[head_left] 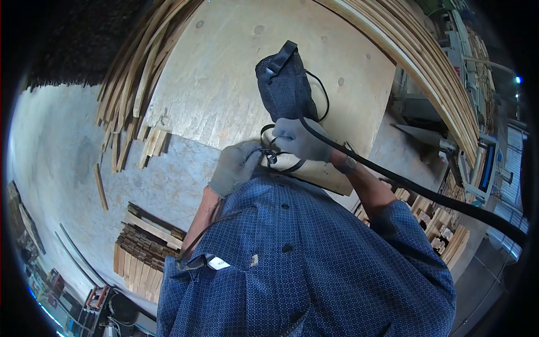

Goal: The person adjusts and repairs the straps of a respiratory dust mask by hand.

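Note:
A black mesh pouch (283, 87) with a strap and clip at its top lies on the pale plywood board (219, 84), just beyond my hands. Both of my hands wear grey gloves. My left hand (234, 164) is closed, its fingertips pinching a thin black cord (262, 150) close to my shirt front. Beside it, my right hand (303, 140) has its fingers curled onto the same looped black cord. A small dark fitting (272, 159) hangs between the two hands; its kind is too small to tell. My right wrist carries a watch (348, 164).
A thick black cable (404, 182) crosses over my right forearm close to the camera. Long wooden strips (140, 62) lie along the board's left side, and more strips (415, 50) along its right. Stacked wood pieces (146, 253) stand at lower left. Machinery (477, 163) stands at right.

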Action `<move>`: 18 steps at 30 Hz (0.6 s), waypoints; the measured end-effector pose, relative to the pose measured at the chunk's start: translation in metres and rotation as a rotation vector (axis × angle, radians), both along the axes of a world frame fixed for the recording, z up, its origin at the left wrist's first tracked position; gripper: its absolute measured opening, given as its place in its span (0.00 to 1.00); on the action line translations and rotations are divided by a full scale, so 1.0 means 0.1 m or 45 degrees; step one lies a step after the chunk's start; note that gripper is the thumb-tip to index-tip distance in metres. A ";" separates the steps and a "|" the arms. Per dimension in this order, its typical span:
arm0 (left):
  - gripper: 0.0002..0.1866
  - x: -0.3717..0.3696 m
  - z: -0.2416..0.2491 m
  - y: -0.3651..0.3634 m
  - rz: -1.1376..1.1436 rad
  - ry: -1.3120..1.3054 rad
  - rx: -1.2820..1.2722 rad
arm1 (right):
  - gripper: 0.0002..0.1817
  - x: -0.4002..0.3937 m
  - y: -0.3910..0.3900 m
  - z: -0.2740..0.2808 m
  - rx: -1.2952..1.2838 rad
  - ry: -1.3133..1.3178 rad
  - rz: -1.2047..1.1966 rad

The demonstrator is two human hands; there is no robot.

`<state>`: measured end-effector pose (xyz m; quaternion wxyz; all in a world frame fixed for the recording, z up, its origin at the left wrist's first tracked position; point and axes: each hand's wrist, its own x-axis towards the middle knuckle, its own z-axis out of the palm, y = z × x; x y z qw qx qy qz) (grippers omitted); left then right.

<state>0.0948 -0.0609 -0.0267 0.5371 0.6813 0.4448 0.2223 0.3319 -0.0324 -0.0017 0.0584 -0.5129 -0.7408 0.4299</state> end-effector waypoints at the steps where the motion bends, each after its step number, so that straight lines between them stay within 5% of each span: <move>1: 0.10 0.00 0.01 0.02 -0.033 0.012 -0.056 | 0.06 0.00 -0.06 0.07 0.071 -0.018 -0.006; 9: 0.09 0.03 0.06 0.04 0.007 -0.068 -0.105 | 0.08 -0.01 -0.26 0.06 0.020 0.013 -0.207; 18: 0.12 0.02 0.01 0.05 -0.073 -0.086 -0.170 | 0.10 0.00 -0.18 -0.24 0.082 0.057 0.062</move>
